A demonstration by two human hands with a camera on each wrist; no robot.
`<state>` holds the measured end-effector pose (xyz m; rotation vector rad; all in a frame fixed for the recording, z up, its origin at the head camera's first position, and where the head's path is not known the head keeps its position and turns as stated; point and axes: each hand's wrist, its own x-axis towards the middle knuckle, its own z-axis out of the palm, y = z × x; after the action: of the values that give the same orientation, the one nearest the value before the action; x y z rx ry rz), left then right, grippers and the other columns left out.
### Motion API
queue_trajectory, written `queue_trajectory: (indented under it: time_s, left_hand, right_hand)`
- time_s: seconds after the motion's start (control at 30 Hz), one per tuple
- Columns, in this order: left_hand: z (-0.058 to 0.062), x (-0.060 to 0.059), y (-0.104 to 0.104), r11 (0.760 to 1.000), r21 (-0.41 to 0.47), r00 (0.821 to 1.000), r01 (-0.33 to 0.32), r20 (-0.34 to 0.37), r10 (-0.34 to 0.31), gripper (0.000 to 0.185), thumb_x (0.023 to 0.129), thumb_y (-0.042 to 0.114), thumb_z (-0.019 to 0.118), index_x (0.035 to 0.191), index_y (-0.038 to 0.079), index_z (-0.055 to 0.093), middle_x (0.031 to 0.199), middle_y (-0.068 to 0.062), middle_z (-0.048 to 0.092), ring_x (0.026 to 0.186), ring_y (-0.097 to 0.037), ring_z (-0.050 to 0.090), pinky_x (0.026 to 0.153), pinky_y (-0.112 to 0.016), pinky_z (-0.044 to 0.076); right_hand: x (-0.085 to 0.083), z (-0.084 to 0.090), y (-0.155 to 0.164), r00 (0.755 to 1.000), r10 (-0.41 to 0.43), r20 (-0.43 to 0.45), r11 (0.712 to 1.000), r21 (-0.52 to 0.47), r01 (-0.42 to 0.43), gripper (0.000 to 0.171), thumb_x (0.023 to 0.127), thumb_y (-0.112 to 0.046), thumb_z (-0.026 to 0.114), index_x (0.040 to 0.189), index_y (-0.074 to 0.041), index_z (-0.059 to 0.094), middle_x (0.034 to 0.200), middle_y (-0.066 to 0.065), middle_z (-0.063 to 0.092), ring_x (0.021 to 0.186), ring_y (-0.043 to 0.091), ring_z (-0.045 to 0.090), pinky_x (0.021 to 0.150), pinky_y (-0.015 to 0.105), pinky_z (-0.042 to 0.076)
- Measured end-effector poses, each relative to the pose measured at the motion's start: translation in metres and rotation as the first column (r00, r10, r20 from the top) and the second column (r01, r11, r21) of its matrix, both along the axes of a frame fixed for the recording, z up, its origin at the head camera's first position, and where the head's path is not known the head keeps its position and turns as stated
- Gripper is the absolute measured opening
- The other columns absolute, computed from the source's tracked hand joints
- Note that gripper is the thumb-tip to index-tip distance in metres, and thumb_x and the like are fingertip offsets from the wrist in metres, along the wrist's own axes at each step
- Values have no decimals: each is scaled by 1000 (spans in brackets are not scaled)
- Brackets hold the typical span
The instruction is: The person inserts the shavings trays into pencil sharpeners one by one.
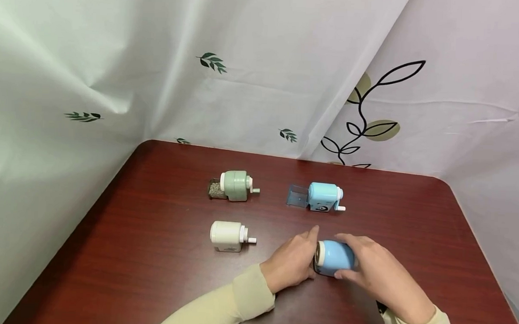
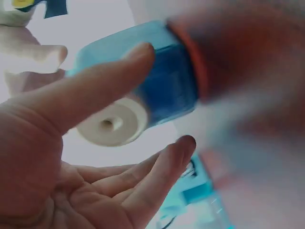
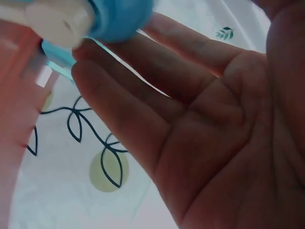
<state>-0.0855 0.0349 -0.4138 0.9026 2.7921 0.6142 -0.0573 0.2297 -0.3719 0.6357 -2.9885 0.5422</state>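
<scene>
Blue sharpener (image 1: 335, 257) between hands, mid-table (image 1: 152, 282).

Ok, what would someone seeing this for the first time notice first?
Probably the two hands, left hand and right hand, closing round a blue sharpener near the front of the dark red table. Behind it sit a white sharpener, a green sharpener and a second blue sharpener, against leaf-printed curtains.
</scene>
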Motion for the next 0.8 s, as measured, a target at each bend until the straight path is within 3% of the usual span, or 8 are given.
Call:
queue_trajectory:
  time_s: [0.17,0.3,0.43,0.53,0.63,0.73,0.8]
  left_hand:
    - [26,6,-23,1000,20,995,3,-102,-1,83,80,18,87,146,-7,42,132,-16,63,118,-23,63,98,-28,50]
    - [52,7,-53,993,119,988,1,-154,18,80,85,20,83,147,-6,42,135,-16,62,123,-26,60,104,-34,47]
    - [77,-1,-86,974,225,971,-17,-227,70,76,85,17,83,146,-5,43,129,-14,65,119,-27,62,103,-37,48]
    - [92,-15,-114,964,261,954,-52,-272,126,76,84,16,83,145,-5,44,123,-14,67,108,-26,66,96,-38,52]
    - [103,-37,-143,956,266,946,-124,-259,195,74,85,14,83,146,-4,44,120,-14,69,97,-24,69,89,-38,56]
    - [101,-64,-174,947,243,948,-210,-188,259,70,88,11,79,146,-4,43,121,-15,68,96,-27,69,86,-39,57]
    - [93,-84,-193,940,219,949,-262,-119,292,67,89,7,77,146,-4,43,123,-17,66,102,-30,68,89,-43,55]
  right_hand:
    - [-7,17,0,997,44,-61,999,12,-43,68,73,-33,90,128,-5,63,118,12,67,107,31,64,85,49,54]
    - [-20,39,-13,991,95,-93,994,66,-89,63,79,-33,86,128,-2,62,118,15,67,109,34,64,87,52,53]
    - [-32,69,-24,989,117,-92,983,150,-102,62,81,-32,85,129,-1,60,115,17,68,108,35,65,83,54,54]
    - [-42,89,-31,986,140,-94,974,191,-120,61,82,-30,85,129,0,59,114,16,68,105,35,65,81,54,54]
    - [-56,101,-40,982,161,-100,967,214,-137,57,82,-26,85,126,0,60,111,12,69,101,33,66,81,52,54]
    - [-73,104,-53,983,167,-80,965,220,-146,54,82,-22,85,124,2,60,106,10,68,94,30,66,79,49,54]
    - [-84,100,-63,985,164,-57,963,226,-148,55,82,-21,85,124,3,60,104,11,68,89,29,66,77,48,55]
